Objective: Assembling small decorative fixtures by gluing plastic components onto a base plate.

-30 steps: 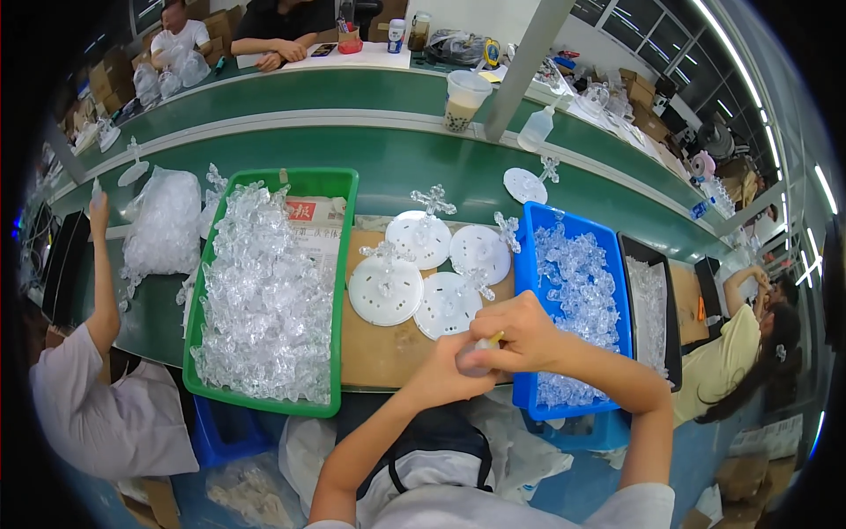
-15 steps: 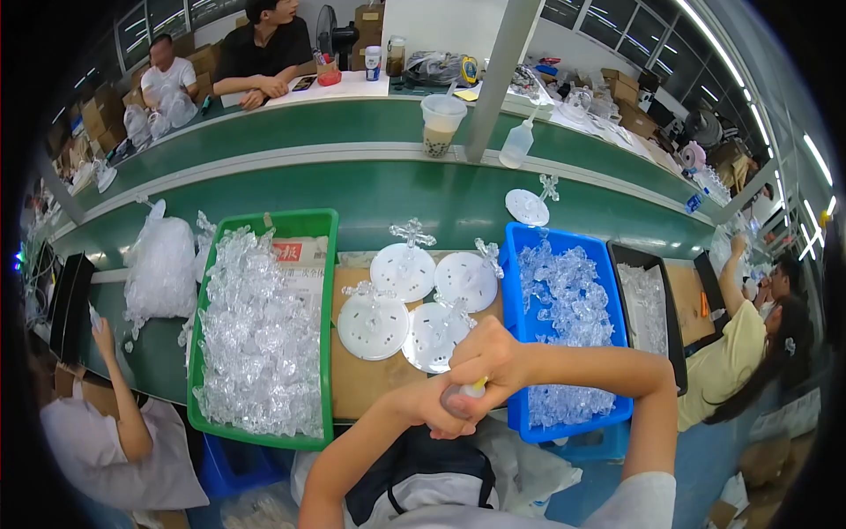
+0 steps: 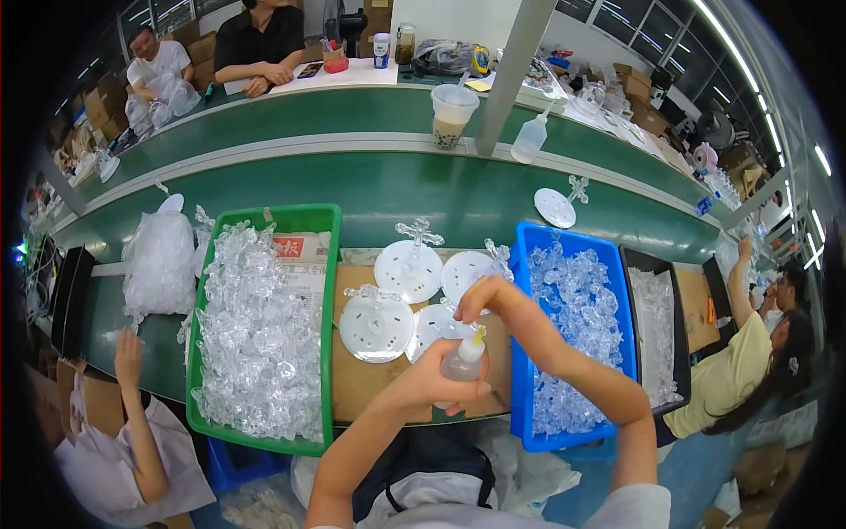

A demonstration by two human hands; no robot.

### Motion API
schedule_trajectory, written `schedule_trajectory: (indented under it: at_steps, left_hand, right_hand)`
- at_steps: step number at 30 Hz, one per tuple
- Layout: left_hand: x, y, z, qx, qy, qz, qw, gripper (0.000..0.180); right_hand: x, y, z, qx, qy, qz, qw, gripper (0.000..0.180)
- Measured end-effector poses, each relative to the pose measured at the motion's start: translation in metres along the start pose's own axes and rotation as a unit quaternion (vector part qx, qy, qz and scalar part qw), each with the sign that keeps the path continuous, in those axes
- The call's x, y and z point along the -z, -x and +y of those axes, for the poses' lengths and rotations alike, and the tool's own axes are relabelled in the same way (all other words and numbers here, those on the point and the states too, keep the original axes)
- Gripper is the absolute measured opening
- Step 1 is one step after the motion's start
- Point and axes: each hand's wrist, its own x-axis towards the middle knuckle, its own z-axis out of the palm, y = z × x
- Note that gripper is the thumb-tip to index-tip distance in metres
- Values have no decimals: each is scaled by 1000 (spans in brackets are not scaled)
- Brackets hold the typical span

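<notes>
My left hand [image 3: 434,377] is wrapped round a small translucent squeeze bottle [image 3: 462,363] with a white top and yellow tip, held above the near edge of the board. Just above that tip hangs my right hand [image 3: 492,300], its fingers bent together in a pinch; anything between them is too small to make out. Behind the hands, several round white discs with slots lie on the brown board, among them a far disc [image 3: 408,271] and a left disc [image 3: 376,328]. Clear plastic cross-shaped pieces [image 3: 419,232] stand on them. My right hand partly covers the discs on the right.
A green tray [image 3: 328,388] of clear plastic parts stands left, a blue tray [image 3: 522,414] of similar parts right, with a black tray [image 3: 679,353] beyond. A drink cup [image 3: 453,115] and another squeeze bottle [image 3: 530,139] sit on the ledge. Co-workers sit on both sides and opposite.
My right hand has come up off the bottle, which now shows upright in my left hand. The view has shifted slightly. At left, the co-worker's hand has moved.
</notes>
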Motion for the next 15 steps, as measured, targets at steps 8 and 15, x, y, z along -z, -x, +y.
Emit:
schedule_trajectory:
  at_steps: [8,15]
  left_hand:
    - [1,-4,-11,21,42,-18,999,18]
    - [-3,-5,-27,-45,-112,102,987,24]
  right_hand:
    - [-7,-24,-38,-259,-301,-246,884,73]
    - [-15,9,-18,-256,-179,-65,948,66]
